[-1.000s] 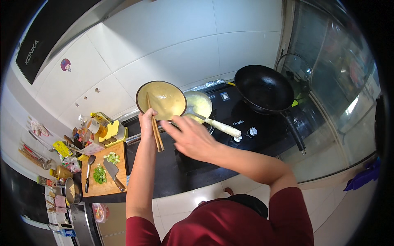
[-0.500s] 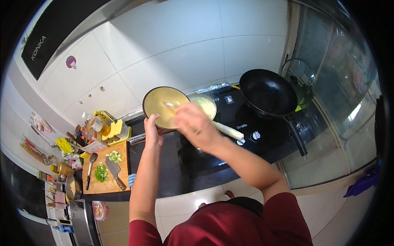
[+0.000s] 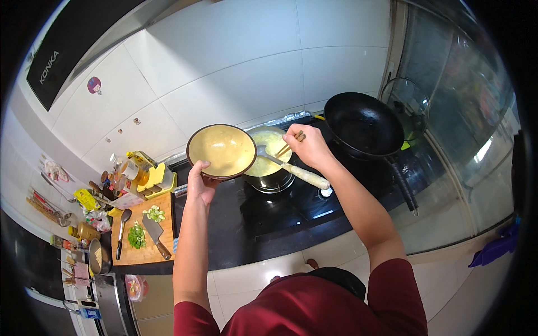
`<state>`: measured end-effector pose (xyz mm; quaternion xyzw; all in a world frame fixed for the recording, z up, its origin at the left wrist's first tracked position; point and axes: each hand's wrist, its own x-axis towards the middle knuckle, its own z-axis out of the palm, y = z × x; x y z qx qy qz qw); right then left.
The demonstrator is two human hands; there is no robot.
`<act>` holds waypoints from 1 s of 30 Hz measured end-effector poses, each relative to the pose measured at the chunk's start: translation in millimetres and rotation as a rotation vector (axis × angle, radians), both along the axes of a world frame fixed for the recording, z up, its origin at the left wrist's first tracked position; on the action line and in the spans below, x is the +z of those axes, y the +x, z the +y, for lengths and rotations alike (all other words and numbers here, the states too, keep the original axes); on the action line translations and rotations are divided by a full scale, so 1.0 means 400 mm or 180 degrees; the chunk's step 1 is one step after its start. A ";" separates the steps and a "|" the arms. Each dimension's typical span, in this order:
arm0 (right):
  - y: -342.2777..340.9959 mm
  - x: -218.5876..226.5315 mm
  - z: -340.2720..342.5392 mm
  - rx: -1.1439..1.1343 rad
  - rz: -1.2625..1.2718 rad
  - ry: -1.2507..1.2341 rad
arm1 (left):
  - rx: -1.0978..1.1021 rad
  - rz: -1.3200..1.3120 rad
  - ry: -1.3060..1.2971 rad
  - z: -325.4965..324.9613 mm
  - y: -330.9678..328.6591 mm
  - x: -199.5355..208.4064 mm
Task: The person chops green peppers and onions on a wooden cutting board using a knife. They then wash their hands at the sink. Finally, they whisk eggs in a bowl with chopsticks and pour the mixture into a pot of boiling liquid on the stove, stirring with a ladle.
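Observation:
My left hand (image 3: 203,182) grips the near rim of a bowl (image 3: 221,151) with a yellow inside and a dark rim, thumb over the edge. The bowl is tilted, and its inside looks wet. Right beside it a saucepan (image 3: 269,180) on the hob holds pale yellow, cloudy liquid. My right hand (image 3: 308,147) is closed on wooden chopsticks (image 3: 283,151), their lower ends down in the saucepan. A thick pale handle (image 3: 305,175) slants out toward the front right; a grey metal piece runs from it across the saucepan.
A black wok (image 3: 364,126) stands to the right, its handle (image 3: 404,187) pointing forward, with a glass lid (image 3: 406,106) behind. At left, a cutting board (image 3: 147,246) carries a cleaver (image 3: 156,235), chopped greens (image 3: 137,235) and a dark spoon (image 3: 123,229). Bottles (image 3: 131,168) stand behind it.
My right hand has moved from the bowl to over the saucepan, taking the chopsticks out of the bowl and into the liquid. The bowl has shifted slightly left.

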<state>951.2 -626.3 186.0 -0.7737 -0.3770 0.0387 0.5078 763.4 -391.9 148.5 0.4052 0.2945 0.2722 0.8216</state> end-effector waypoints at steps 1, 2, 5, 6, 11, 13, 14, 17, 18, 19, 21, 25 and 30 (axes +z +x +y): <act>-0.012 0.017 -0.009 -0.0003 -0.0058 0.0086 | -0.0064 -0.0075 -0.0028 -0.003 -0.006 0.001; -0.020 0.023 -0.014 -0.0009 -0.0116 0.0171 | -0.0130 -0.0151 -0.0055 -0.007 -0.012 0.002; -0.059 0.045 -0.038 0.0104 -0.0557 0.0452 | -0.0298 -0.0349 -0.0137 -0.001 -0.031 -0.015; -0.074 0.053 -0.043 0.0161 -0.0595 0.0540 | -0.0341 -0.0406 -0.0164 0.003 -0.041 -0.024; -0.080 -0.004 -0.068 0.0433 -0.1598 0.0455 | -0.0410 -0.0439 -0.0144 0.012 -0.054 -0.054; -0.087 -0.005 -0.084 0.0529 -0.1471 0.0288 | -0.0468 -0.0517 -0.0104 0.009 -0.061 -0.060; -0.089 -0.003 -0.092 0.0575 -0.1406 0.0205 | -0.0483 -0.0569 -0.0091 0.004 -0.064 -0.060; -0.091 0.003 -0.112 0.0574 -0.1720 0.0369 | -0.0460 -0.0711 -0.0138 0.003 -0.070 -0.073; -0.094 -0.003 -0.116 0.0631 -0.1644 0.0317 | -0.0441 -0.0756 -0.0168 0.004 -0.073 -0.078; -0.097 -0.011 -0.119 0.0684 -0.1580 0.0271 | -0.0357 -0.0771 -0.0143 -0.003 -0.073 -0.079; -0.110 -0.005 -0.131 0.0658 -0.1528 0.0255 | -0.0187 -0.0802 -0.0094 -0.021 -0.072 -0.080; -0.119 -0.015 -0.135 0.0668 -0.1687 0.0332 | -0.0277 -0.0707 0.0432 -0.013 -0.070 -0.103; -0.142 -0.019 -0.126 0.0424 -0.1898 0.0759 | -0.0120 -0.0544 0.0772 -0.036 -0.065 -0.084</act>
